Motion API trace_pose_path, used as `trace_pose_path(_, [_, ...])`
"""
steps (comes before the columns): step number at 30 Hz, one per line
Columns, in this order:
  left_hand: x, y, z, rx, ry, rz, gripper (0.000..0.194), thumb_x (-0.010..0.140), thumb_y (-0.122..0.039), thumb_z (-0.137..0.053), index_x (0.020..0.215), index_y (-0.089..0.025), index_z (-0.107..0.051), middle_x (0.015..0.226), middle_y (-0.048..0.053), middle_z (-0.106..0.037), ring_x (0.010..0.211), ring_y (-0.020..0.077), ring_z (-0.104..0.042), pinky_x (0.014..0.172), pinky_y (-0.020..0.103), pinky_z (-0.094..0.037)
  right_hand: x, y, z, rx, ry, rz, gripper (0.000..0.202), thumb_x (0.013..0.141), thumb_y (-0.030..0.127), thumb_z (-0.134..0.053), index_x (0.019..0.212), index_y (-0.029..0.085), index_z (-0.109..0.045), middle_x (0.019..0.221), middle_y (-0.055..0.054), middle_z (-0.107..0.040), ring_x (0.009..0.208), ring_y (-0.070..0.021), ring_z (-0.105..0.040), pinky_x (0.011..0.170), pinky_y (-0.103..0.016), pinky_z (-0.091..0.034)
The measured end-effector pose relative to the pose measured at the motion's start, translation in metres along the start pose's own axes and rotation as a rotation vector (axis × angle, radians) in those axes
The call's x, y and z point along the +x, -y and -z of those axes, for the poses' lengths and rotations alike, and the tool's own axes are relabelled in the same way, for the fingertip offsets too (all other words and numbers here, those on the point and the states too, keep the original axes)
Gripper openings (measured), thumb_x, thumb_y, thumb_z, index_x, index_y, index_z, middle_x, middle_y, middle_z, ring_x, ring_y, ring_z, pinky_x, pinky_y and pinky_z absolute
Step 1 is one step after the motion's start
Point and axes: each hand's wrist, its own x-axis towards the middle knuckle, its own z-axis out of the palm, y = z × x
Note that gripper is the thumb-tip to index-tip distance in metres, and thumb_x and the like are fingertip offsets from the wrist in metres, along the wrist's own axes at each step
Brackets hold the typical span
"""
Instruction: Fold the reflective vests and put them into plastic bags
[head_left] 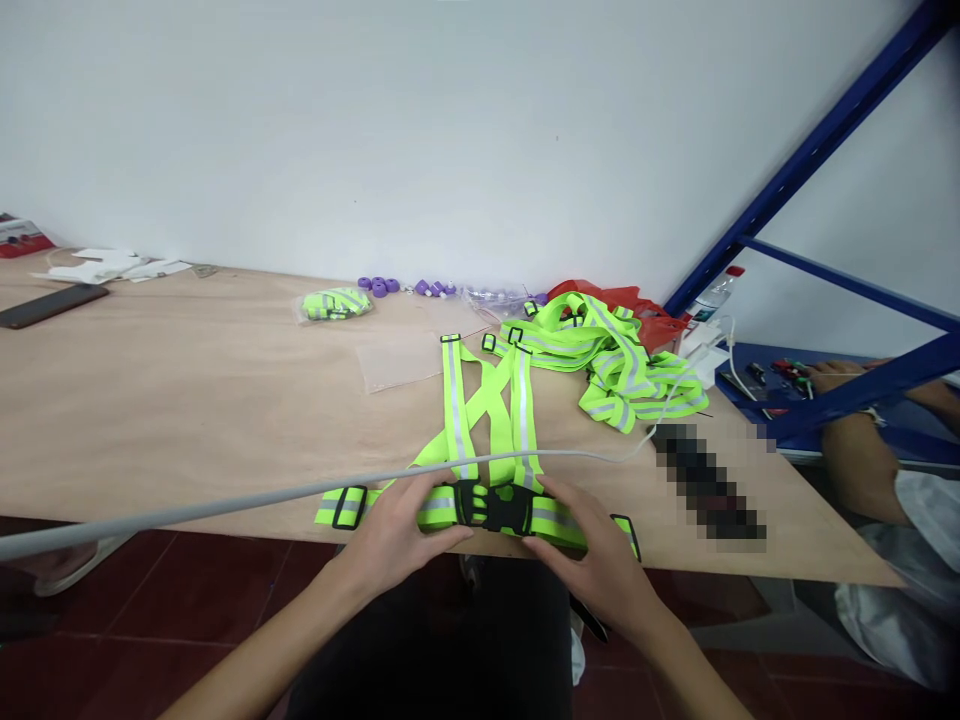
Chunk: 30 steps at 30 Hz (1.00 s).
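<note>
pale cable (225, 507) in front of neon harness (456, 405), strap heap (619, 365) nearby

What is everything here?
Harness: one, lime, front
Buckle: one, black, front
Straps: several, lime, right
Bundle: one, lime, back
Pieces: several, purple, back
Plastic: several, clear, back
Bag: one, red, right
Bottle: one, clear, right
Phone: one, black, left
Papers: several, white, left
Box: one, red, left
Cable: one, white, across
Frame: one, blue, right
Blur: one, dark, right
Table: one, tan, middle
Wall: one, white, back
Coworker's sleeve: one, white, right
Left hand, right hand: two, bare, front
</note>
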Motion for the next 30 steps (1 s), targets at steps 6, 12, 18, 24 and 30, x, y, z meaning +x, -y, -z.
trace_pose_path(6, [0.003,-0.003,-0.001,-0.011,0.03,-0.052,0.047,0.086,-0.037,-0.078,0.125,-0.025,-0.054,0.123,0.008,-0.07,0.114,0.0282,-0.068,0.092,0.041,-0.057,0.006,0.007,0.0,-0.003,0.007,0.061,0.053,0.09,0.03,-0.068,0.14,0.028,-0.05,0.127,-0.01,-0.069,0.117,-0.0293,-0.066,0.096,-0.046,-0.057])
trace_pose_path(12, [0.012,-0.008,-0.001,0.129,0.082,-0.047,0.051,0.085,-0.041,-0.079,0.128,-0.025,-0.056,0.122,0.009,-0.07,0.113,0.0319,-0.066,0.091,0.044,-0.057,0.011,0.007,-0.004,-0.084,0.042,0.033,0.058,0.089,0.031,-0.068,0.143,0.026,-0.048,0.126,-0.011,-0.069,0.116,-0.0304,-0.066,0.094,-0.047,-0.058])
trace_pose_path(18, [0.012,-0.011,-0.001,0.271,0.102,-0.111,0.057,0.085,-0.043,-0.079,0.133,-0.026,-0.054,0.127,0.009,-0.069,0.118,0.0319,-0.065,0.109,0.053,-0.046,0.004,-0.019,0.013,-0.244,0.034,0.104,0.066,0.089,0.039,-0.069,0.149,0.029,-0.043,0.128,-0.01,-0.07,0.119,-0.0338,-0.065,0.105,-0.056,-0.05])
trace_pose_path(24, [-0.01,0.003,0.07,0.178,-0.028,-0.218,0.05,0.095,-0.04,-0.068,0.14,-0.03,-0.051,0.136,0.005,-0.066,0.129,0.0266,-0.06,0.124,0.056,-0.028,-0.041,-0.068,0.054,-0.196,-0.013,-0.071,0.061,0.088,0.051,-0.067,0.143,0.03,-0.051,0.134,-0.011,-0.067,0.12,-0.0355,-0.065,0.097,-0.052,-0.057])
trace_pose_path(30, [-0.03,0.045,0.106,0.261,0.174,-0.104,0.037,0.095,-0.045,-0.065,0.13,-0.036,-0.065,0.135,0.004,-0.067,0.127,0.031,-0.062,0.105,0.048,-0.053,-0.055,-0.073,0.061,-0.012,0.056,-0.211,0.058,0.088,0.047,-0.068,0.141,0.029,-0.055,0.14,-0.009,-0.064,0.128,-0.0332,-0.062,0.105,-0.049,-0.054])
